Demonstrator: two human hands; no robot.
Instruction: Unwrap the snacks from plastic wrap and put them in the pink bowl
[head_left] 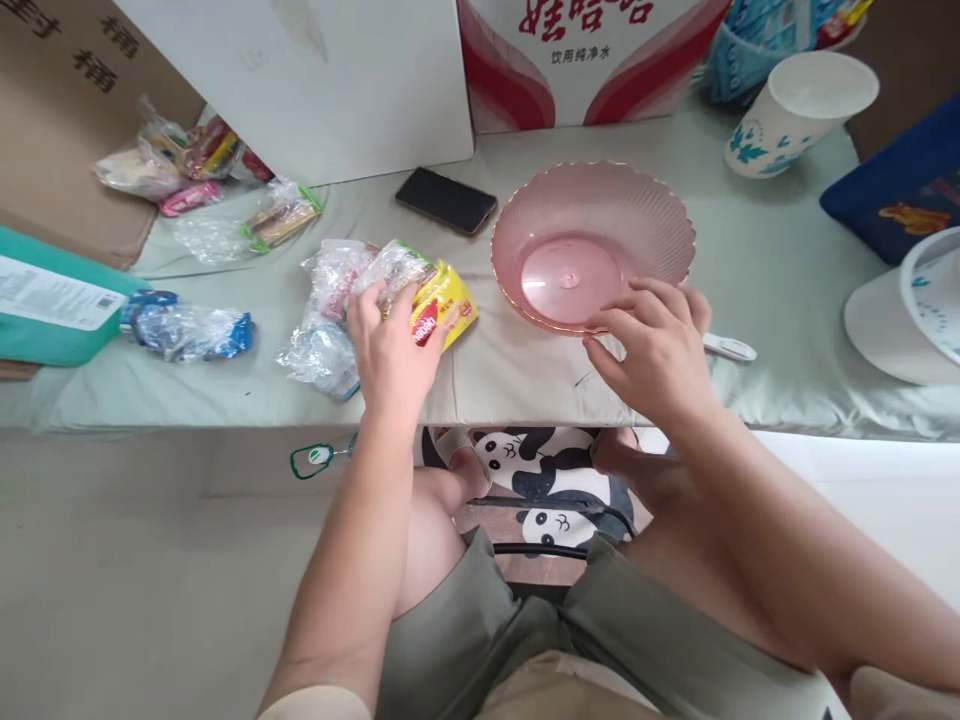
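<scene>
My left hand (395,350) is closed over a yellow snack packet (456,300), its thumb and fingers against the wrapper. Other clear-wrapped snacks (330,345) lie bunched under and left of that hand. My right hand (660,350) grips the near rim of a pink ribbed plastic bowl (570,250) with a gold scalloped edge; the thumb is outside and the fingers reach over the rim. Nothing lies inside the bowl. A white handle-like item (729,347) sticks out from behind my right hand, the rest of it hidden.
Behind lie a black phone (445,199), a white box (360,100) and a red-and-white carton (577,90). More wrapped snacks (187,165) and a blue packet (195,330) are at left. A paper cup (795,115) and a white container (900,320) stand right.
</scene>
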